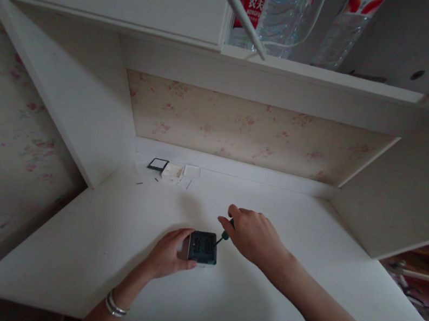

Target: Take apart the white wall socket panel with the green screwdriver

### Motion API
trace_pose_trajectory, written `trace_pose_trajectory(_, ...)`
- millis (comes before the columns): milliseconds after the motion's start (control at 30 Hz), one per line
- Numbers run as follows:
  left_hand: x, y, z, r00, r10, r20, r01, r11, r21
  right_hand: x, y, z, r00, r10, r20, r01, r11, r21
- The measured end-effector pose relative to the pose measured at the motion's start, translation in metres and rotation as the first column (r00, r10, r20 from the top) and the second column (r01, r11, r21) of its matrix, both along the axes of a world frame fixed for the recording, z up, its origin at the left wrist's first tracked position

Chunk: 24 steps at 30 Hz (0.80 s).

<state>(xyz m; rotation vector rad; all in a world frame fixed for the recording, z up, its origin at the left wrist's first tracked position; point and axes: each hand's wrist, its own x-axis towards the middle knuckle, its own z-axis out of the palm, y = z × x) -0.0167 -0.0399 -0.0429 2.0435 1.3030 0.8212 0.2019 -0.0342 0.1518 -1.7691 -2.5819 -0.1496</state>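
Note:
A dark square socket module point(204, 247) lies on the white desk point(255, 310) near its middle. My left hand point(168, 254) grips the module's left edge, fingers curled round it; a bracelet sits on that wrist. My right hand point(251, 233) is closed round a green-handled screwdriver point(226, 232), whose tip points down-left at the module's right edge.
At the back of the desk lie a black square frame point(157, 164), a pale box-like part point(172, 171), white plates point(191, 172) and small screws. Above is a shelf with water bottles point(282, 13). A white side panel point(71, 104) rises at left, open shelves at right.

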Motion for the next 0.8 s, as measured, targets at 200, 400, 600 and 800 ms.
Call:
trace_pose_trajectory(200,-0.001,0.001,-0.003,1.0,-0.014,0.001,0.014,1.0,-0.003,0.007,0.008,0.005,0.953,0.255,-0.166,-0.272,0.958,-0.091)
trace_pose_trajectory(400,-0.002,0.001,-0.004,1.0,-0.016,-0.009,0.016,1.0,-0.009,0.013,0.012,0.008,0.913,0.3,-0.276,-0.35,0.924,-0.154)
trace_pose_trajectory(600,-0.001,0.001,0.0,1.0,-0.015,-0.019,0.015,1.0,-0.024,0.011,0.014,0.011,0.905,0.341,-0.255,-0.389,0.905,-0.173)
trace_pose_trajectory(800,-0.002,0.0,0.0,1.0,-0.017,-0.004,0.017,0.999,-0.043,0.013,0.017,0.022,0.885,0.399,-0.239,-0.456,0.846,-0.277)
